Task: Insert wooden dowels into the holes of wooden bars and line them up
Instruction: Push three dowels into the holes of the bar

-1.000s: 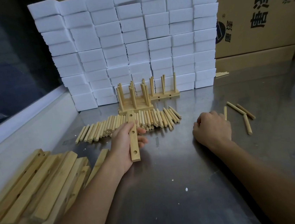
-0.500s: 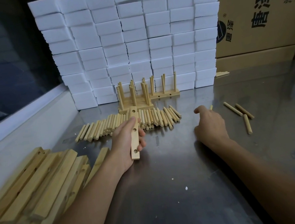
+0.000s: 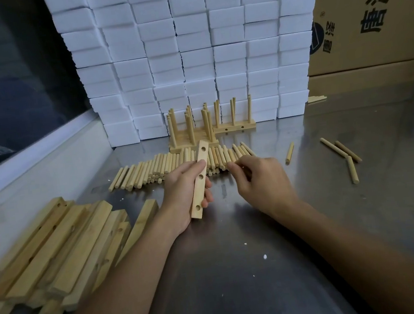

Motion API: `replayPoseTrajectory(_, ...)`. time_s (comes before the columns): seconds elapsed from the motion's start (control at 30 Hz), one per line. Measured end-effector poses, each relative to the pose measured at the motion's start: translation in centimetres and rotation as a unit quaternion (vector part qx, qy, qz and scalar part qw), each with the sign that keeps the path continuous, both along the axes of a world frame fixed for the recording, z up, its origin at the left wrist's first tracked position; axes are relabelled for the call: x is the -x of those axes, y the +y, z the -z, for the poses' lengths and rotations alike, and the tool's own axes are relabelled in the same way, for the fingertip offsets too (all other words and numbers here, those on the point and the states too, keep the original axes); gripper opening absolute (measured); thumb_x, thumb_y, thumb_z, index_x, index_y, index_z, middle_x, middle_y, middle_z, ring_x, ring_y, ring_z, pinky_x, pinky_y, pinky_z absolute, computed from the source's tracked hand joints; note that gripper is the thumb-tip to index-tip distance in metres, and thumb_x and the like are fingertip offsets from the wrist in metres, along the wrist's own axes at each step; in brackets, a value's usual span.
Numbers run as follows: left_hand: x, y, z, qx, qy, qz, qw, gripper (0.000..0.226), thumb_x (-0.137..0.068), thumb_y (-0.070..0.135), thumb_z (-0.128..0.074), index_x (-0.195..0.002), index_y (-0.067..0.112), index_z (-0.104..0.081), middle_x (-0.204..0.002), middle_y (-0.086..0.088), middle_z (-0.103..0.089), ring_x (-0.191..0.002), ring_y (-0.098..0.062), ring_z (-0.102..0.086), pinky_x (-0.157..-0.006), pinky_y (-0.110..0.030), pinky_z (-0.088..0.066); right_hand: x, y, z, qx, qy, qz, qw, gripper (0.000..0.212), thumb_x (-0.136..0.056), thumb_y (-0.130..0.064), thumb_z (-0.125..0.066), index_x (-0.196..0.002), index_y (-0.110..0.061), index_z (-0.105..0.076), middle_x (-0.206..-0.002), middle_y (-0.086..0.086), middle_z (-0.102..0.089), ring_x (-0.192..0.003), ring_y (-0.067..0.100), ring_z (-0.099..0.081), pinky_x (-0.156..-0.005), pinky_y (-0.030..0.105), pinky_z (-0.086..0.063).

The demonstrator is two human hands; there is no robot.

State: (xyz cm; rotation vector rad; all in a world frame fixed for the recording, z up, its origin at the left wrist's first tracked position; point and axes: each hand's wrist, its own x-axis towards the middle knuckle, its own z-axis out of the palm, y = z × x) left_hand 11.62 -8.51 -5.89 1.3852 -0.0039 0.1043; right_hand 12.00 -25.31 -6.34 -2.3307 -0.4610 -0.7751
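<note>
Left hand (image 3: 184, 198) grips pale three-holed wooden bar (image 3: 200, 182); right hand (image 3: 257, 177), fingers curled, pinches at short round dowels (image 3: 175, 164) at twelve o'clock, insertion judged next.

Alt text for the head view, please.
A left hand grips a three-holed wooden bar while the right hand reaches the dowel row on a steel table; finished dowelled bars stand behind.

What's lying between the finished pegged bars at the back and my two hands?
In the head view, the row of loose dowels lies between the pegged bars and both hands: left hand, right hand.
</note>
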Motion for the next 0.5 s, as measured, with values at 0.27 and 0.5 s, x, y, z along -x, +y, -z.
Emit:
replayPoseTrajectory(0.27, 0.0, -0.4, 0.1, -0.060, -0.038, 0.000, 0.997, 0.013, -0.095, 0.022, -0.065, -0.094, 0.010, -0.072, -0.062, -0.012, -0.056, -0.040, -0.026, -0.051, -0.035, -0.025, -0.037, 0.3, 0.1, 0.1, -0.061, -0.091, -0.041, 0.993, 0.021, -0.100, -0.014, -0.056, -0.116, -0.006, -0.068, -0.089, 0.007, -0.070, -0.071, 0.021, -0.062, -0.063, 0.038, -0.052)
replayPoseTrajectory(0.5, 0.4, -1.1, 0.2, -0.136, -0.104, 0.002, 0.985, 0.029, -0.097, 0.023, -0.063, -0.069, 0.020, -0.070, -0.059, -0.010, -0.054, -0.038, -0.027, -0.048, -0.035, -0.025, -0.035, 0.1, 0.0, 0.2, -0.063, -0.091, -0.050, 0.993, 0.024, -0.101, -0.016, -0.055, -0.118, -0.007, -0.069, -0.084, 0.006, -0.069, -0.069, 0.021, -0.060, -0.061, 0.040, -0.050)
